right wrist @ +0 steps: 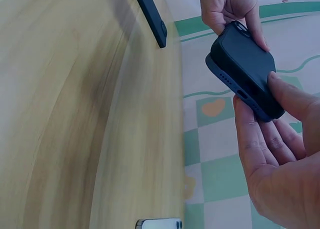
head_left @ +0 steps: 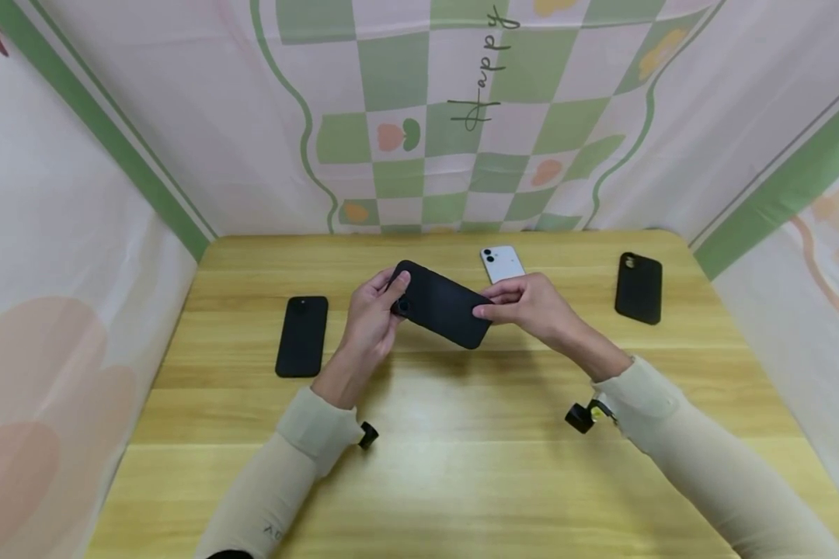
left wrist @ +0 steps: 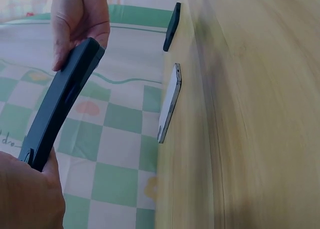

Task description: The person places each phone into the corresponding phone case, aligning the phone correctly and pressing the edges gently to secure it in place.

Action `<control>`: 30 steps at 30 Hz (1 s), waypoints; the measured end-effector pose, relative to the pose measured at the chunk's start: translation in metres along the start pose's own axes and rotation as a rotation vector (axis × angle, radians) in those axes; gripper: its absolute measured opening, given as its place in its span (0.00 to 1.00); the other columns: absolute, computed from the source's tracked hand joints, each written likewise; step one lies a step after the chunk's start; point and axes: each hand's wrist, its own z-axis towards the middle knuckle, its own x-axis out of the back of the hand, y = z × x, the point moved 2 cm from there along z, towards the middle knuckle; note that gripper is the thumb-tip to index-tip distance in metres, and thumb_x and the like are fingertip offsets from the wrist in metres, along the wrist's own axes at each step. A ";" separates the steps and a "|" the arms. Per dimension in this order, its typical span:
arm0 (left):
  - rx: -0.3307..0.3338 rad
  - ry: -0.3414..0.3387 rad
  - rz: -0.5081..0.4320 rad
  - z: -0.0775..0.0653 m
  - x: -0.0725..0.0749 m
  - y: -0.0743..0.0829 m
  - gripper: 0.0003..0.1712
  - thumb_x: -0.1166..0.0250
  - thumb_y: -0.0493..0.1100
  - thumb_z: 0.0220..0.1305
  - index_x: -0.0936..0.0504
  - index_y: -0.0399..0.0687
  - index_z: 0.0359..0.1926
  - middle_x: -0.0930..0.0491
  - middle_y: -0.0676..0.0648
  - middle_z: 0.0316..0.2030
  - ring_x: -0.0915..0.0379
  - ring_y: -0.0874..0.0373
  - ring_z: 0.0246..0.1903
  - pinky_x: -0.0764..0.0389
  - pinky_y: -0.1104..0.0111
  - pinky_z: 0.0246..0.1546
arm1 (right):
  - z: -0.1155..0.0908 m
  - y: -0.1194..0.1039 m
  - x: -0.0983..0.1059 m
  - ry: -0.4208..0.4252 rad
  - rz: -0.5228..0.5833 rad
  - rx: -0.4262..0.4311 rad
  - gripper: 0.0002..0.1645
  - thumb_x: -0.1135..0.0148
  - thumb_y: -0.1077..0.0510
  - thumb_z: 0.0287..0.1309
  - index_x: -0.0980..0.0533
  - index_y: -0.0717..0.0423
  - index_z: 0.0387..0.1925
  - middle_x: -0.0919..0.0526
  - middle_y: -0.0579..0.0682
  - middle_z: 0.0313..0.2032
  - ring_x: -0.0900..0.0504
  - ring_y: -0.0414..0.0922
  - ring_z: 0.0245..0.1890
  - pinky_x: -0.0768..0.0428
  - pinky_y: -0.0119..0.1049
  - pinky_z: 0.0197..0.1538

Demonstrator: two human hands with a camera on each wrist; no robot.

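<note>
Both hands hold a black phone case (head_left: pixel 442 304) above the middle of the table, tilted, with its camera end to the left. My left hand (head_left: pixel 372 317) grips the camera end, thumb on the back. The right hand (head_left: pixel 534 309) pinches the other end between thumb and fingers. Under the case's back, the right wrist view shows a dark lower edge (right wrist: pixel 239 91) with small holes and a port slot. Along the side in the left wrist view, the case (left wrist: pixel 60 101) looks layered; how far a phone sits inside, I cannot tell.
A wooden table (head_left: pixel 454 466) lies below. On it are a black phone or case (head_left: pixel 302 338) at the left, a white phone (head_left: pixel 501 262) behind my right hand, and a black phone case (head_left: pixel 638 289) at the right. Patterned cloth (head_left: pixel 461 178) hangs around the table.
</note>
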 end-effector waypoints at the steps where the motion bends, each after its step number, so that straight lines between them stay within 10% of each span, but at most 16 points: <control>1: -0.001 0.002 -0.001 0.000 0.000 0.000 0.13 0.38 0.35 0.79 0.22 0.31 0.58 0.19 0.42 0.52 0.16 0.58 0.45 0.12 0.71 0.42 | 0.000 0.000 0.000 0.001 0.008 -0.002 0.25 0.22 0.57 0.62 0.17 0.68 0.56 0.10 0.51 0.40 0.15 0.40 0.40 0.13 0.31 0.45; 15: 0.021 0.002 -0.047 0.000 0.002 -0.001 0.15 0.39 0.35 0.79 0.23 0.30 0.60 0.21 0.40 0.59 0.17 0.57 0.49 0.11 0.69 0.47 | 0.000 0.002 0.000 0.010 0.071 -0.001 0.22 0.24 0.60 0.64 0.16 0.69 0.55 0.07 0.53 0.38 0.08 0.44 0.37 0.10 0.40 0.47; 30: 0.070 -0.077 0.022 -0.003 0.008 0.000 0.10 0.37 0.35 0.78 0.23 0.38 0.56 0.16 0.48 0.40 0.16 0.61 0.40 0.13 0.73 0.39 | 0.003 0.003 0.008 -0.058 0.110 0.023 0.20 0.25 0.64 0.64 0.17 0.74 0.53 0.08 0.51 0.33 0.08 0.47 0.33 0.09 0.41 0.45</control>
